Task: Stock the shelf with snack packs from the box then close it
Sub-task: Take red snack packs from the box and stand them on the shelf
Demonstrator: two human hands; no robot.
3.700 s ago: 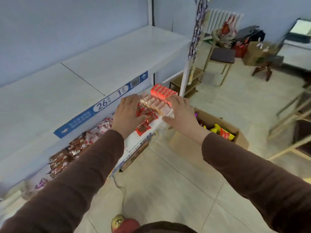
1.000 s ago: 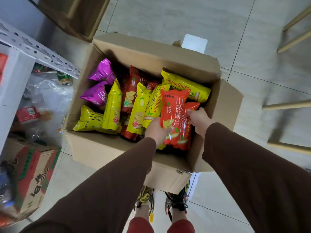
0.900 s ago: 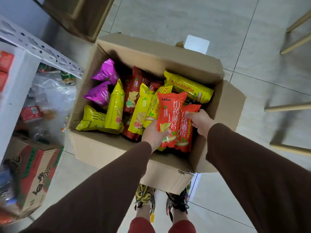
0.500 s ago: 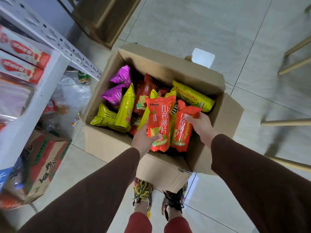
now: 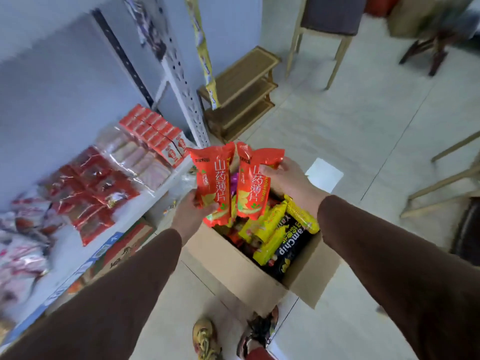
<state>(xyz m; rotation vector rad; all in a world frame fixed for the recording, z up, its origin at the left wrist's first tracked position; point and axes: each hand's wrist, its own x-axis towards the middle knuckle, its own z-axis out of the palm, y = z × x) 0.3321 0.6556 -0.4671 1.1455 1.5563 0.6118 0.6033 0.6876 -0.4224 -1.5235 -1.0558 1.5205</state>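
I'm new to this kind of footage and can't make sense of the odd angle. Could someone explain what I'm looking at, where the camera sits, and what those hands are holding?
No machine here: these are a person's two bare hands in brown sleeves. The single picture comes from a wide-angle camera worn on the head, looking forward and down, so you see the arms reaching out and the shoes at the bottom.

The left hand grips one red snack pack near its bottom; the right hand grips a second red snack pack higher up. Both packs are upright, above an open cardboard box on the tiled floor. Yellow packs and a black chip bag lie in the box.

On the left is a white shelf already carrying red packets and small red boxes.
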